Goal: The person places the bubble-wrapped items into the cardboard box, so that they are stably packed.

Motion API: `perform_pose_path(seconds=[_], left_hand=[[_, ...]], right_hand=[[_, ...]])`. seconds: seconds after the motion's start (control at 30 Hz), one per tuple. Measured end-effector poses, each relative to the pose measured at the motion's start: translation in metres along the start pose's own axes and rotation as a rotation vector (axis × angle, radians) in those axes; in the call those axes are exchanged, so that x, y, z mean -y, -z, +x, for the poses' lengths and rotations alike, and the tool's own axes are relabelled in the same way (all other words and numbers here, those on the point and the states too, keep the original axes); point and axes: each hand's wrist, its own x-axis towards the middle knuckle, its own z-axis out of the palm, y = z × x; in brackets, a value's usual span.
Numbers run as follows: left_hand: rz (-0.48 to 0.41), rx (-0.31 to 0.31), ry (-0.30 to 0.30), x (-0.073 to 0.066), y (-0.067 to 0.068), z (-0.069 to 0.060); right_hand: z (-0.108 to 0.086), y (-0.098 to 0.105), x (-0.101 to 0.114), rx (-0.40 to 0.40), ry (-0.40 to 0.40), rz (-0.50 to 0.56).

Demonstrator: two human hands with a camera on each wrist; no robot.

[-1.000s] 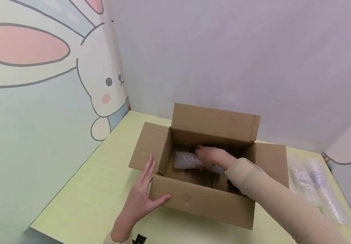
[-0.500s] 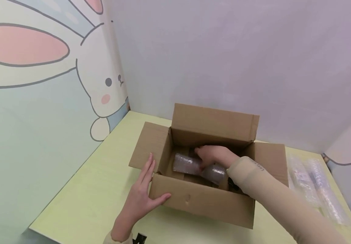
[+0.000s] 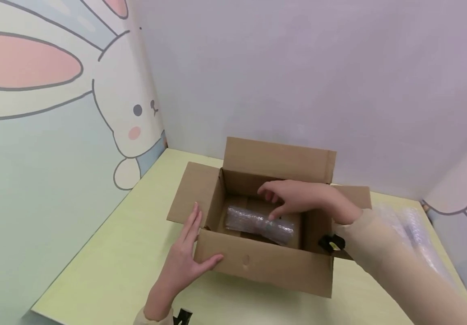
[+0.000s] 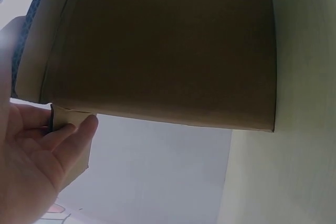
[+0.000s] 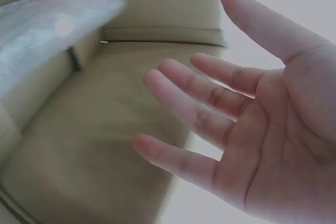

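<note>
An open cardboard box point(image 3: 270, 268) stands on the table with its flaps folded outward. On its floor lies a bubble-wrapped roll point(image 3: 253, 222), slightly slanted, also blurred in the right wrist view as clear bubble wrap point(image 5: 47, 35). My right hand point(image 3: 298, 196) hovers over the box's inside, just above and behind the roll; its fingers are spread and hold nothing in the right wrist view. My left hand point(image 3: 184, 257) rests at the box's front left corner, thumb on the front flap and straight fingers against the left flap. In the left wrist view the fingers point(image 4: 79, 137) touch the cardboard.
More bubble-wrapped pieces point(image 3: 420, 230) lie on the table's right side, partly hidden by my right sleeve point(image 3: 395, 257). A pale wall point(image 3: 290, 72) rises behind the box, and a wall with a rabbit drawing point(image 3: 123, 108) stands on the left. The yellowish tabletop point(image 3: 111, 253) extends leftward.
My right hand has let go of the bubble-wrapped roll and lifted up and to the right. The roll now lies on the box floor. The left hand keeps its place on the box.
</note>
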Motion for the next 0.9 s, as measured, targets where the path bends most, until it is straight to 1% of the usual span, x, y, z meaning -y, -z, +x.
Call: perform_pose_path(seconds=[0.1, 0.2, 0.3, 0.37, 0.5, 0.63, 0.7, 0.9], left_hand=[[0.0, -0.002, 0.001, 0.0, 0.0, 0.0], [0.005, 0.001, -0.002, 0.001, 0.001, 0.001], [0.011, 0.006, 0.001, 0.002, 0.001, 0.001], [0.013, 0.011, 0.008, 0.002, 0.002, 0.001], [0.011, 0.027, 0.032, 0.004, 0.003, 0.001], [0.006, 0.058, 0.064, 0.006, 0.004, 0.0], [0.008, 0.066, 0.072, 0.006, 0.004, 0.001], [0.011, 0.048, 0.07, 0.008, 0.003, 0.002]], right_hand=[[-0.02, 0.006, -0.002, -0.086, 0.02, 0.024], [-0.041, 0.009, -0.007, -0.173, 0.043, 0.084], [-0.059, 0.009, -0.012, -0.247, 0.052, 0.151], [-0.069, 0.008, -0.015, -0.285, 0.056, 0.163], [-0.087, 0.003, -0.022, -0.366, 0.087, 0.141], [-0.105, -0.002, -0.028, -0.45, 0.129, 0.107], [-0.113, -0.006, -0.031, -0.482, 0.126, 0.101], [-0.133, -0.016, -0.044, -0.581, 0.127, 0.111]])
